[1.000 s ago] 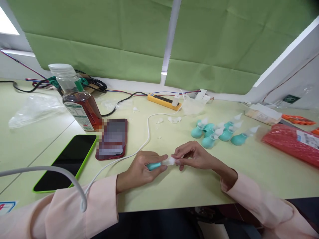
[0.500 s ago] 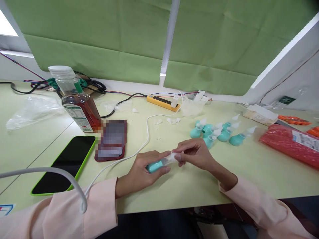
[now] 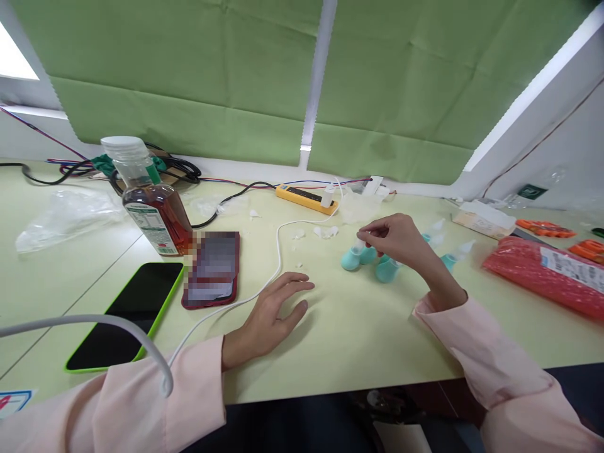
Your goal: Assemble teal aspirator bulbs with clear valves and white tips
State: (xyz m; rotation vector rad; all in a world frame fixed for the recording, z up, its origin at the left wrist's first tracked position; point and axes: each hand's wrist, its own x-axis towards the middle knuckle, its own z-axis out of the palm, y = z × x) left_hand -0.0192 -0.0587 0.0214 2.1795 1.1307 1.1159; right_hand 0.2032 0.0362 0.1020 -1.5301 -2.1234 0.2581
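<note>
Pinched between the thumb and fingers of my right hand point(image 3: 399, 239) is the whitish nozzle of a small teal bulb syringe point(image 3: 350, 259), which stands on the table at the left of a group. Close around it are several more of the same kind, among them a teal bulb syringe point(image 3: 387, 270) partly under my right hand and another bulb syringe point(image 3: 449, 260) to its right with a clear pointed tip. My right hand hides part of the group. My left hand point(image 3: 268, 314) rests above the near part of the table, fingers apart and holding nothing.
A white cable point(image 3: 279, 245) runs past my left hand. Left of it are a green-edged phone point(image 3: 129, 308), a red-cased phone point(image 3: 212, 270) and a bottle of brown liquid point(image 3: 155, 217). A yellow power strip point(image 3: 302, 199) lies behind, a red bubble-wrap package point(image 3: 533, 267) at right.
My left hand has let go of the bulb syringe and opened. My right hand has carried it forward and right to the group on the table.
</note>
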